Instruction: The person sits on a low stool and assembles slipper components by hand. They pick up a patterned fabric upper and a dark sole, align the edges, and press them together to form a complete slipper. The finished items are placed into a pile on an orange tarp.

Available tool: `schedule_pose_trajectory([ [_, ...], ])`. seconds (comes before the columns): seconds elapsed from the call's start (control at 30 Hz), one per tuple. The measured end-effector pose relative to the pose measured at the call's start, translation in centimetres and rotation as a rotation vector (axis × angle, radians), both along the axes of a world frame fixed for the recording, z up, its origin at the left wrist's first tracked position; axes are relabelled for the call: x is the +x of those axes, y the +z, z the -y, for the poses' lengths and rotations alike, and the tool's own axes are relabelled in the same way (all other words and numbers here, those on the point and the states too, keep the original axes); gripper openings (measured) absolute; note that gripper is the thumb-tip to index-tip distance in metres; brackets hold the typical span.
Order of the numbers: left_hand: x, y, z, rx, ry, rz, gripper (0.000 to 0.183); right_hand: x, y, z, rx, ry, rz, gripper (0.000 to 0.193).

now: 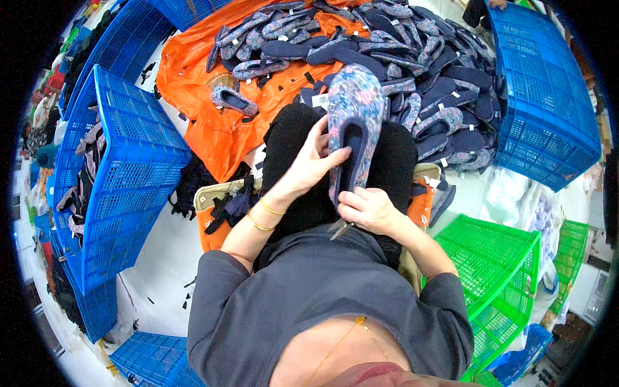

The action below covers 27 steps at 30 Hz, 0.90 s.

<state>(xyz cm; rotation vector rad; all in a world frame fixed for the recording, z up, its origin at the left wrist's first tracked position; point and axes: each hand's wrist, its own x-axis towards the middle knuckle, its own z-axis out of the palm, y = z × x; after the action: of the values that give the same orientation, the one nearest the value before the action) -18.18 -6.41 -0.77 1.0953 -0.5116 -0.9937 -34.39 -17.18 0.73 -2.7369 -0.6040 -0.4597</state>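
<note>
A slipper (pixel 362 97) in mottled blue, white and pink, with a navy lining, stands toe-away above my lap. My left hand (pixel 316 158) grips its left side, thumb inside the opening and fingers behind. At the heel end, my right hand (pixel 367 209) pinches the rim with its fingertips. A small pair of scissors (pixel 340 228) pokes out below that same hand, blades toward me; its handles are hidden in the palm. A white tag (pixel 320 100) sticks out at the slipper's left edge.
Beyond my knees, a heap of similar slippers (pixel 445 90) lies on an orange sheet (pixel 193 122). Blue crates stand left (pixel 135 174) and right (pixel 541 90). A green crate (pixel 487 271) is close by my right elbow. One single slipper (pixel 233 101) lies apart on the sheet.
</note>
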Motion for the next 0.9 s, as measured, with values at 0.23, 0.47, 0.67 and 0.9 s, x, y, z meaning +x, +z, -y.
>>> schedule_pose_trajectory([
  [0.23,-0.3,-2.9,1.9,-0.689,-0.634,-1.615,0.046,-1.0,1.5,2.4,1.086,-0.543,0.221,0.011],
  [0.47,-2.3,-3.0,0.9,-0.773,-0.755,-1.571,0.038,1.5,-0.5,2.6,1.572,-0.744,-0.036,0.017],
  [0.67,-3.4,-4.3,0.5,-0.876,-0.745,-1.702,0.028,2.2,-1.0,2.7,1.450,-0.672,0.057,0.037],
  [0.9,-3.5,-4.4,0.9,-0.941,-0.861,-1.647,0.020,2.4,-1.4,2.8,1.348,-0.720,0.119,0.031],
])
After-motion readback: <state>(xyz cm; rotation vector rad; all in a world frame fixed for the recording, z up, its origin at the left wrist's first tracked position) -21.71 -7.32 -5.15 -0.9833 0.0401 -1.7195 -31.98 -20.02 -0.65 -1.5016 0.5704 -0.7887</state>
